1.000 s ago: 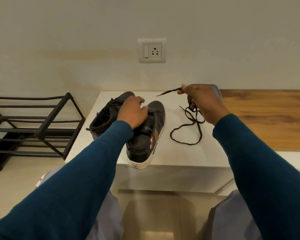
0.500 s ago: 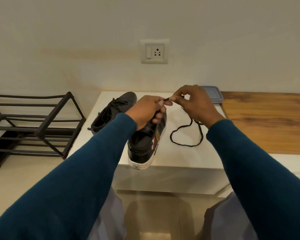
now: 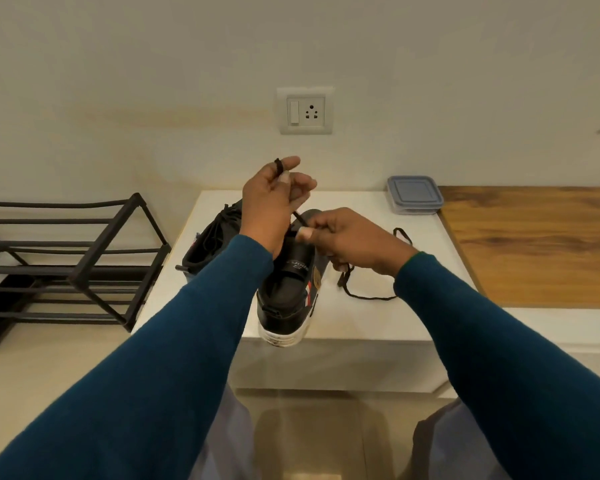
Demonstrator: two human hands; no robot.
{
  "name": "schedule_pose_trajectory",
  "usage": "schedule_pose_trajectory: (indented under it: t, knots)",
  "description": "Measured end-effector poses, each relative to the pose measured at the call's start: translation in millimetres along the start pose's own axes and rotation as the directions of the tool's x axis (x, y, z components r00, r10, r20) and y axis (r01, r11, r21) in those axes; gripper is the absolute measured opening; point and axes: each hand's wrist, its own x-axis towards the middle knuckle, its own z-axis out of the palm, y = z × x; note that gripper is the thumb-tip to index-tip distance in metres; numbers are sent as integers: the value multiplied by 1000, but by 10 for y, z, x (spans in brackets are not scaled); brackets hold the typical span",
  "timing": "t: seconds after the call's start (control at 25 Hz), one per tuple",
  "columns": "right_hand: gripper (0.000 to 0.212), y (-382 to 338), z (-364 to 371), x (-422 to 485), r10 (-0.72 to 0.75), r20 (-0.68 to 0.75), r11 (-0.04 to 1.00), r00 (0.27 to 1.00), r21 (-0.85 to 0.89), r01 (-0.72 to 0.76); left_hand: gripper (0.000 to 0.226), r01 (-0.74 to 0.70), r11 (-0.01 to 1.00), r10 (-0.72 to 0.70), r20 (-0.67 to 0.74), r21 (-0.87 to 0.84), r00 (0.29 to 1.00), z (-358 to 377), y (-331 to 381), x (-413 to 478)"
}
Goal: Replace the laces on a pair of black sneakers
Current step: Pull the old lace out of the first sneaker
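Both hands are pinching the thin black lace [image 3: 364, 296], left hand [image 3: 269, 199] raised, right hand [image 3: 350, 239] low over the smooth black sneaker [image 3: 288, 292] (white rubber sole) on the glossy white table [image 3: 361, 323], the rest trailing loosely.

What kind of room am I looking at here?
Probably a home entryway or shoe corner. An empty black metal shoe rack stands on the floor at left, a wall socket sits above a low white ledge, and a wooden surface adjoins it.
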Motion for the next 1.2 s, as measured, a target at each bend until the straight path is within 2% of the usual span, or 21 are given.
schedule_pose_trajectory:
  t: [0.08, 0.2, 0.24, 0.32, 0.36, 0.4, 0.44, 0.48, 0.52, 0.56, 0.64, 0.72, 0.8, 0.84, 0.92, 0.96, 1.0, 1.08, 1.12, 1.16, 1.2]
  knots:
    - [24, -44, -88, 6, -32, -42, 999, 999, 42, 34, 29, -41, 921, 7, 90, 387, 996, -4, -21, -37]
    - [19, -3, -330, 15, -155, -334, 988, 930, -39, 151, 34, 19, 856, -169, 243, 517, 955, -6, -27, -99]
    - [16, 53, -386, 12, -174, -424, 985, 889, -79, 156, 39, 110, 875, -264, 275, 472, 924, -15, -14, -110]
    - [17, 161, -387, 21, -149, -539, 988, 829, -112, 105, 41, 340, 892, -441, 408, 298, 799, -25, 60, -143]
    - [20, 199, -343, 35, -125, -542, 990, 831, -126, 67, 38, 410, 895, -441, 475, 172, 762, -14, 102, -156]
    - [22, 213, -279, 50, -117, -486, 986, 866, -164, 40, 34, 425, 905, -376, 493, 13, 785, -4, 137, -154]
    - [22, 200, -204, 57, -125, -378, 973, 917, -226, 39, 30, 381, 912, -282, 439, -156, 853, -1, 164, -133]
    - [22, 179, -118, 68, -129, -244, 954, 961, -294, 54, 27, 281, 918, -185, 322, -281, 928, -15, 178, -87]
    - [23, 151, -37, 81, -129, -124, 936, 984, -344, 79, 24, 156, 941, -105, 180, -301, 978, -51, 173, -31]
    - [24, 125, 20, 93, -138, -59, 926, 989, -361, 108, 23, 38, 981, -27, 63, -192, 998, -101, 149, 19]
    - [21, 82, 39, 105, -198, -111, 945, 974, -287, 160, 24, -71, 973, 70, 11, 219, 997, -164, 80, 53]
    - [14, 74, -26, 116, -269, -268, 954, 925, -207, 218, 28, -76, 884, 27, 112, 461, 993, -124, -24, -19]
    - [12, 138, -127, 135, -292, -401, 953, 868, -195, 230, 38, 17, 866, -127, 187, 499, 974, -68, -86, -73]
    - [11, 179, -161, 141, -286, -439, 955, 852, -205, 215, 42, 135, 890, -246, 209, 436, 947, -53, -86, -81]
    - [14, 231, -154, 153, -242, -454, 964, 857, -212, 160, 45, 409, 896, -443, 322, 171, 837, -48, -23, -87]
    - [17, 247, -112, 162, -202, -424, 971, 883, -207, 123, 44, 478, 878, -448, 379, 16, 810, -37, 8, -83]
    - [20, 252, -52, 161, -160, -366, 973, 917, -215, 84, 40, 480, 869, -403, 390, -123, 828, -16, 29, -73]
    - [21, 229, 78, 143, -100, -199, 962, 975, -270, 44, 33, 308, 909, -244, 240, -282, 940, 35, 48, -52]
    - [20, 219, 122, 141, -96, -128, 950, 987, -307, 53, 29, 162, 964, -140, 118, -209, 983, 37, 42, -30]
    - [21, 197, 145, 143, -107, -84, 941, 991, -331, 74, 27, 22, 1000, -22, 29, -9, 999, 18, 30, -4]
    - [23, 161, 138, 146, -128, -78, 942, 989, -323, 97, 27, -81, 974, 81, 11, 210, 997, -10, 17, 12]
